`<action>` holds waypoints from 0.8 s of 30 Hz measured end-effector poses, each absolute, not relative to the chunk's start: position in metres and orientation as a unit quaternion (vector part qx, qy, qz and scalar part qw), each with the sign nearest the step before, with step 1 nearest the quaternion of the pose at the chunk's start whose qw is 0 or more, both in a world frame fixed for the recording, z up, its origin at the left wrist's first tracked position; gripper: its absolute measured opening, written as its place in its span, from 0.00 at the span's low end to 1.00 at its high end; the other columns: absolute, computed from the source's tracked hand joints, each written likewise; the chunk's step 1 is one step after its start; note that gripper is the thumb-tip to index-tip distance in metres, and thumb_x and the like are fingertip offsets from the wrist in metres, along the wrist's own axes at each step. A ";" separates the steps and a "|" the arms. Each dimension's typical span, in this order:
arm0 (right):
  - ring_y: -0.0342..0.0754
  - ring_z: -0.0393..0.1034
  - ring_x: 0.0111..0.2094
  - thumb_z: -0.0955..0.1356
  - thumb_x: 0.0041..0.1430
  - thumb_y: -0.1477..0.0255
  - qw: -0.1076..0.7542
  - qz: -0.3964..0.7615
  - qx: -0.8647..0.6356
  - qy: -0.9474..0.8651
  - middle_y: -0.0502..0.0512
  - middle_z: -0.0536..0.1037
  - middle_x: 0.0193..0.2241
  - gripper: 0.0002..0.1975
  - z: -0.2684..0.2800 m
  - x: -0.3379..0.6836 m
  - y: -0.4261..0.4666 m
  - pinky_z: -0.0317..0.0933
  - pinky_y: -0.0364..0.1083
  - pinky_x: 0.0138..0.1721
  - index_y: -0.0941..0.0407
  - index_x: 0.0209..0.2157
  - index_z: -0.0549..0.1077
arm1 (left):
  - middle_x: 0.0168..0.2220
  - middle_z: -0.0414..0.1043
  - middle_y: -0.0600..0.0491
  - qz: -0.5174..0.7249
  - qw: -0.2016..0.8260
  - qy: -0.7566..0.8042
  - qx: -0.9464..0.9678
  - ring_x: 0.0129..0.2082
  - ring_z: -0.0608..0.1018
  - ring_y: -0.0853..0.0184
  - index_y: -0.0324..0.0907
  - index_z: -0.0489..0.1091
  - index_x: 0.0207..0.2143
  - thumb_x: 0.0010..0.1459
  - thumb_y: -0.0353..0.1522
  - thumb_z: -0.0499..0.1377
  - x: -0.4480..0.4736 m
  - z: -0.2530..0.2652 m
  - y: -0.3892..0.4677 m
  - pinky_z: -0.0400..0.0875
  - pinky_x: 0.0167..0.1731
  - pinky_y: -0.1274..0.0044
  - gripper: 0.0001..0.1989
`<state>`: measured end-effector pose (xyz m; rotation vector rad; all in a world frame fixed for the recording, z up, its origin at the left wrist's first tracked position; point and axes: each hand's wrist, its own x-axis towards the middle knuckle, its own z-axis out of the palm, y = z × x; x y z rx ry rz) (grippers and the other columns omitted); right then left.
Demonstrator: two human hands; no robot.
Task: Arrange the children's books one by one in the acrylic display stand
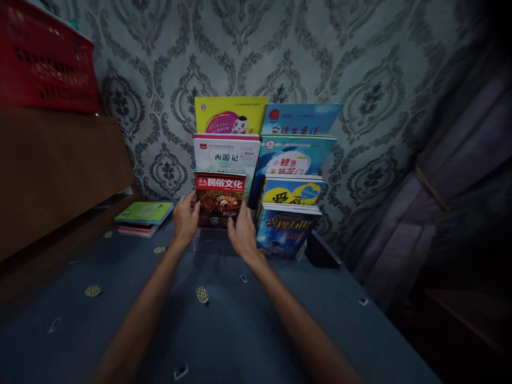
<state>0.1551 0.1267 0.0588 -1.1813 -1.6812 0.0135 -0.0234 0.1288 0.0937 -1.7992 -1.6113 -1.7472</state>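
Note:
A small book with a red title band and a dragon-like face on its cover stands upright between my hands. My left hand grips its left edge with curled fingers, and my right hand holds its lower right edge. Behind it rise a pale book with a landscape cover and a yellow book. To the right, a dark blue book fronts a second column, with a yellow-and-blue book, a teal book and a light blue book stepped up behind. A clear stand shows faintly beneath.
A short stack of books with a green one on top lies on the blue patterned tabletop at left. Beside it is a brown wooden cabinet bearing a red basket. A tied curtain hangs at right; patterned wallpaper backs the table.

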 end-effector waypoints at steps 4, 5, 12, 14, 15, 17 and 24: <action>0.65 0.68 0.58 0.61 0.64 0.71 0.519 0.001 -0.494 -0.697 0.75 0.69 0.58 0.34 0.058 0.154 0.125 0.68 0.63 0.55 0.65 0.69 0.52 | 0.39 0.76 0.48 -0.573 0.074 -0.540 -0.611 0.37 0.77 0.60 0.41 0.71 0.59 0.61 0.29 0.56 -0.022 0.094 0.125 0.72 0.44 0.69 0.24; 0.66 0.68 0.58 0.61 0.64 0.71 0.515 0.001 -0.499 -0.697 0.76 0.69 0.58 0.34 0.058 0.154 0.125 0.68 0.63 0.54 0.66 0.69 0.52 | 0.39 0.75 0.48 -0.572 0.074 -0.541 -0.612 0.37 0.77 0.60 0.41 0.71 0.60 0.61 0.29 0.56 -0.022 0.094 0.124 0.73 0.44 0.68 0.24; 0.66 0.69 0.56 0.61 0.62 0.70 0.509 0.000 -0.507 -0.695 0.74 0.71 0.53 0.33 0.059 0.156 0.125 0.69 0.64 0.53 0.65 0.67 0.55 | 0.40 0.76 0.47 -0.570 0.068 -0.546 -0.610 0.37 0.77 0.59 0.40 0.70 0.61 0.60 0.29 0.55 -0.024 0.093 0.126 0.74 0.46 0.65 0.26; 0.66 0.69 0.56 0.61 0.62 0.70 0.510 -0.001 -0.508 -0.694 0.74 0.71 0.53 0.33 0.058 0.156 0.125 0.69 0.64 0.53 0.65 0.67 0.56 | 0.40 0.76 0.47 -0.573 0.067 -0.541 -0.612 0.37 0.77 0.59 0.40 0.70 0.60 0.60 0.28 0.55 -0.025 0.092 0.127 0.74 0.47 0.65 0.26; 0.66 0.69 0.56 0.61 0.62 0.70 0.509 -0.001 -0.510 -0.693 0.74 0.71 0.53 0.32 0.058 0.156 0.125 0.68 0.64 0.53 0.66 0.67 0.56 | 0.40 0.76 0.47 -0.575 0.067 -0.539 -0.612 0.37 0.77 0.60 0.40 0.70 0.60 0.59 0.28 0.54 -0.025 0.092 0.128 0.74 0.47 0.65 0.26; 0.66 0.68 0.57 0.61 0.62 0.70 0.508 -0.004 -0.511 -0.694 0.75 0.71 0.54 0.32 0.057 0.156 0.126 0.68 0.64 0.54 0.67 0.66 0.57 | 0.40 0.76 0.47 -0.580 0.066 -0.533 -0.613 0.38 0.77 0.60 0.40 0.71 0.59 0.59 0.28 0.54 -0.026 0.091 0.129 0.74 0.48 0.65 0.25; 0.63 0.68 0.57 0.62 0.63 0.71 0.518 -0.010 -0.496 -0.697 0.71 0.70 0.54 0.32 0.056 0.161 0.127 0.67 0.62 0.55 0.61 0.67 0.55 | 0.40 0.76 0.48 -0.589 0.067 -0.523 -0.613 0.39 0.77 0.61 0.42 0.73 0.57 0.57 0.26 0.53 -0.030 0.090 0.131 0.73 0.48 0.68 0.25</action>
